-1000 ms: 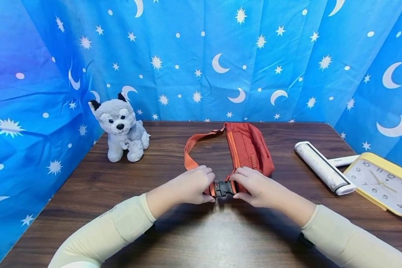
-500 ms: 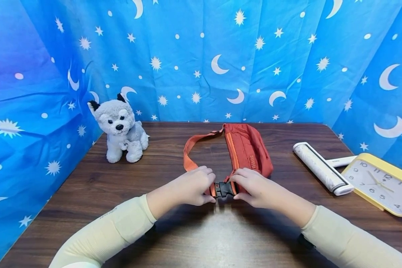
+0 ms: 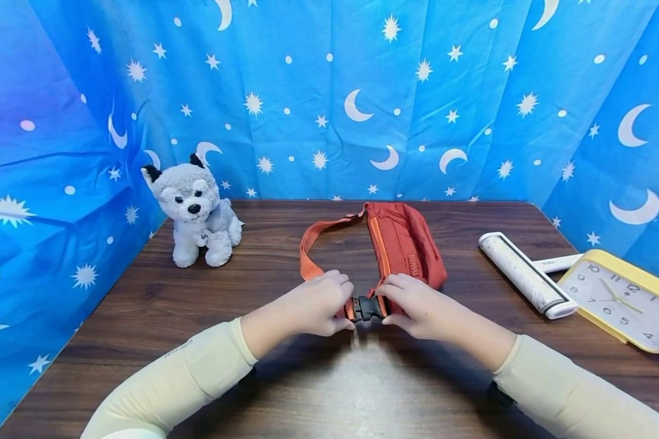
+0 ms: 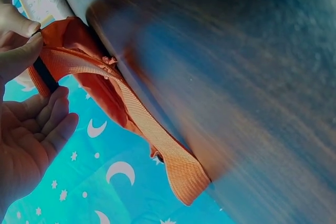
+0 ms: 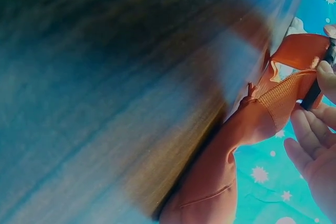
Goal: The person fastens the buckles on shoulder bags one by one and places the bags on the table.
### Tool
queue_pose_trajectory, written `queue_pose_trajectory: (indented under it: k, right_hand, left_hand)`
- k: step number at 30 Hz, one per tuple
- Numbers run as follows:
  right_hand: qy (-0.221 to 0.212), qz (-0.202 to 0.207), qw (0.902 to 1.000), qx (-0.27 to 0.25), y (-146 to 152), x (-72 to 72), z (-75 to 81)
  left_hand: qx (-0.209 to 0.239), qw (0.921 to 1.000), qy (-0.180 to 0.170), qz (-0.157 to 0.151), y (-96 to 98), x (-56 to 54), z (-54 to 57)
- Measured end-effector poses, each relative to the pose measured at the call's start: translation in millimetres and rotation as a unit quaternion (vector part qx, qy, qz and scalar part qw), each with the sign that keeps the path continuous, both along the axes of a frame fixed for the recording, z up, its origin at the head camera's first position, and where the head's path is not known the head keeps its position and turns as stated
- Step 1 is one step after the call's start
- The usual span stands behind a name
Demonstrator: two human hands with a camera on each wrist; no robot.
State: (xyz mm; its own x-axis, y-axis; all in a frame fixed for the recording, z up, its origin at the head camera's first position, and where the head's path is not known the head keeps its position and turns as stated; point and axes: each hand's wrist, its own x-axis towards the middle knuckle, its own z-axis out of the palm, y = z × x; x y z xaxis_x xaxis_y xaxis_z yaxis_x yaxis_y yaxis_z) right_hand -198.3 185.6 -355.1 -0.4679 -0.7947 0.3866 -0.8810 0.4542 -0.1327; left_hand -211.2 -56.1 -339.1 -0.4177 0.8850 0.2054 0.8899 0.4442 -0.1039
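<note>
A rust-red waist bag [image 3: 409,244] lies on the table, its orange strap [image 3: 313,244] looping out to the left. At the near side, a black side-release buckle [image 3: 367,308] is joined between my two hands. My left hand [image 3: 321,305] pinches the strap end at the buckle's left half, thumb below and fingers above. On the other side my right hand [image 3: 420,308] pinches the buckle's right end the same way, close by the bag's lower corner. In the left wrist view the strap [image 4: 152,124] runs from the fingers down along the bag.
A grey plush husky [image 3: 198,210] sits at the table's left. Over at the right lie a white lint roller [image 3: 527,274] and a yellow-framed clock [image 3: 626,299], partly overlapping. A blue curtain [image 3: 307,91] with moons and stars surrounds the wooden table [image 3: 285,390].
Both hands keep their hold on the buckle with no clear movement. The whole scene shifts slightly left in the head view.
</note>
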Motion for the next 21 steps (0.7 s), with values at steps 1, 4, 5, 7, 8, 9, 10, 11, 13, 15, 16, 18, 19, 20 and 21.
queue_pose_trajectory:
  k: [1,4,5,7,8,9,10,11,13,15,16,18,19,20,21]
  right_hand:
    - [-0.003,-0.001,1.0000,-0.002,0.0,0.2,0.3]
    - [-0.010,-0.001,0.9999,-0.006,-0.1,0.8,1.0]
    - [-0.012,-0.002,0.9999,-0.006,-0.2,1.1,1.1]
    - [-0.016,-0.003,0.9998,-0.005,-0.4,1.7,1.4]
    - [-0.018,-0.005,0.9998,-0.004,-0.4,2.0,1.5]
    - [-0.021,-0.006,0.9998,-0.003,-0.4,2.4,1.5]
    - [-0.024,-0.008,0.9997,-0.003,-0.2,2.8,1.5]
    - [-0.026,-0.010,0.9996,-0.002,-0.1,3.1,1.3]
    - [-0.029,-0.013,0.9995,-0.002,0.1,3.6,0.9]
    - [-0.033,-0.014,0.9993,-0.004,0.0,3.7,0.6]
    - [-0.033,-0.014,0.9993,-0.005,-0.2,3.7,0.5]
    - [-0.034,-0.010,0.9993,-0.008,-0.8,3.7,0.2]
    - [-0.033,-0.009,0.9994,-0.009,-0.9,3.7,0.1]
    - [-0.033,-0.008,0.9994,-0.010,-1.0,3.7,-0.1]
    - [-0.033,-0.007,0.9994,-0.010,-1.1,4.0,-0.1]
  left_hand:
    - [0.001,1.0000,0.003,-0.001,0.0,0.0,-0.1]
    - [0.004,1.0000,0.008,-0.001,0.3,0.5,-0.2]
    - [0.005,0.9999,0.009,-0.001,0.5,0.8,-0.3]
    - [0.005,0.9999,0.011,0.001,0.6,1.2,-0.3]
    - [0.005,0.9999,0.011,0.001,0.6,1.6,0.0]
    - [0.005,0.9999,0.011,0.001,0.6,1.9,0.3]
    - [0.005,0.9999,0.011,0.001,0.7,2.3,0.5]
    - [0.005,0.9999,0.011,0.001,0.8,2.5,0.7]
    - [0.004,0.9999,0.011,0.000,0.9,3.3,1.5]
    - [0.004,0.9999,0.011,0.000,1.0,3.9,2.0]
    - [0.003,0.9999,0.011,0.000,1.0,4.1,2.1]
    - [0.003,0.9999,0.012,-0.001,1.0,4.2,2.0]
    - [0.003,0.9999,0.012,-0.001,1.0,4.3,1.7]
    - [0.002,0.9999,0.012,-0.001,0.9,4.3,1.5]
    - [0.002,0.9999,0.012,0.000,0.9,4.2,1.1]
